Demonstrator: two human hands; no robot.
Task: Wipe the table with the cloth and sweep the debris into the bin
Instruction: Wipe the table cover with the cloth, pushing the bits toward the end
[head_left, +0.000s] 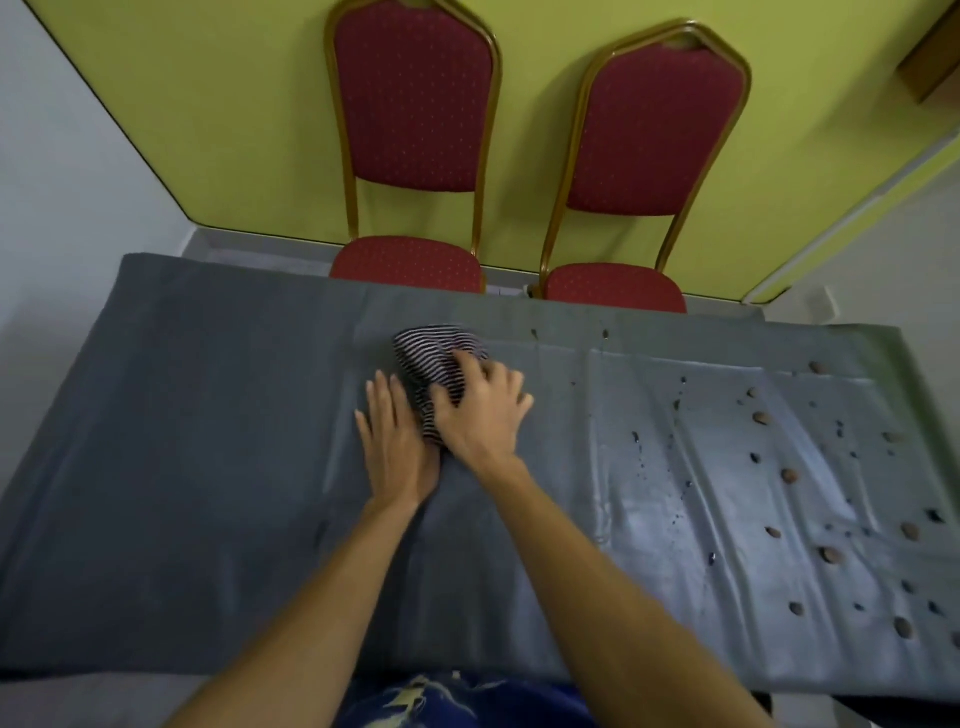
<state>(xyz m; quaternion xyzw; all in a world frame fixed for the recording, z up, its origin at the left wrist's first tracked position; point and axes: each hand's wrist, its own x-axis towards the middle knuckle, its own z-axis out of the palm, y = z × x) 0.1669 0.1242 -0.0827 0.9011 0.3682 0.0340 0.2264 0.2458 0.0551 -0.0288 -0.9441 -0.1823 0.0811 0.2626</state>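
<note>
Cloth (439, 374) under right hand (480, 410).

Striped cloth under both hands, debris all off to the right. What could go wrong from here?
1. No bin shows in this view, and pebbles lie close to the table's right edge; a rightward sweep could push them onto the floor.
2. The grey table cover is already creased; dragging the striped cloth under the right hand and left hand may bunch it and trap debris.
3. The dark wet-looking spots could smear.
</note>
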